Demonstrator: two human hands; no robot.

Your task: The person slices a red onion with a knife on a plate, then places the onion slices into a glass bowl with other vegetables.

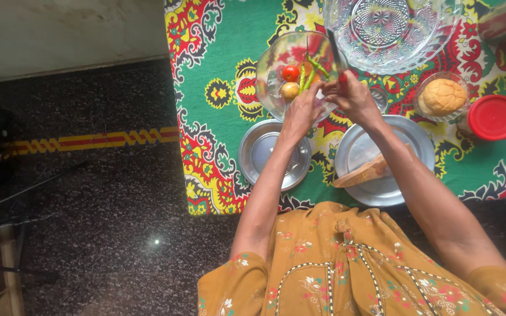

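Hands (329, 96) over glass bowl (276, 70) — patterned cloth (218, 117) (speckled floor (101, 193))

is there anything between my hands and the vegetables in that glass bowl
Nothing visible blocks them. Both hands are already over the near rim of the glass bowl: the left hand reaches in beside the green chillies, tomato and onion, and the right hand holds a knife there.
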